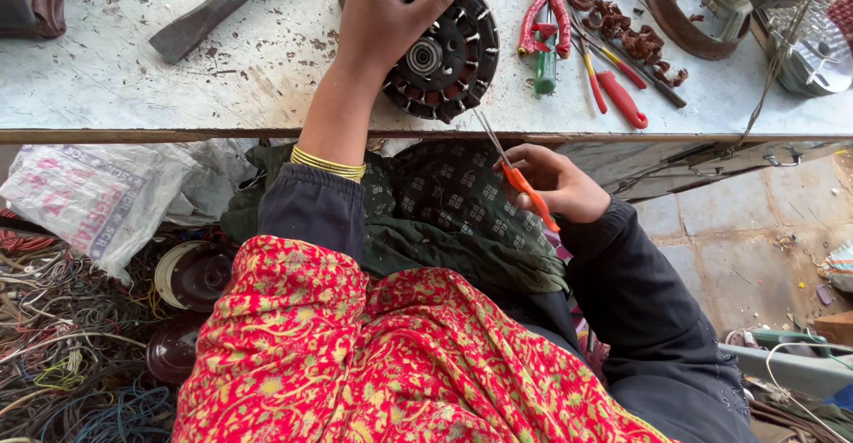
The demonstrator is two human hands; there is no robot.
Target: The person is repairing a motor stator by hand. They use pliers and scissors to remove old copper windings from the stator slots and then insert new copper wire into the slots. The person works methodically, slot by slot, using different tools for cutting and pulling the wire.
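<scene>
We grip the stator (442,52) at the bench (115,70) edge under our closed left hand (386,16), while our right hand (560,181) fingers clamp a screwdriver (524,185) pointing at its rim.

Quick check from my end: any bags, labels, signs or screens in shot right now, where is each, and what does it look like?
Printed plastic sack: below the bench edge at left, over the wire tangle; crumpled, whitish with red and blue print.
No signs or screens in view.
</scene>
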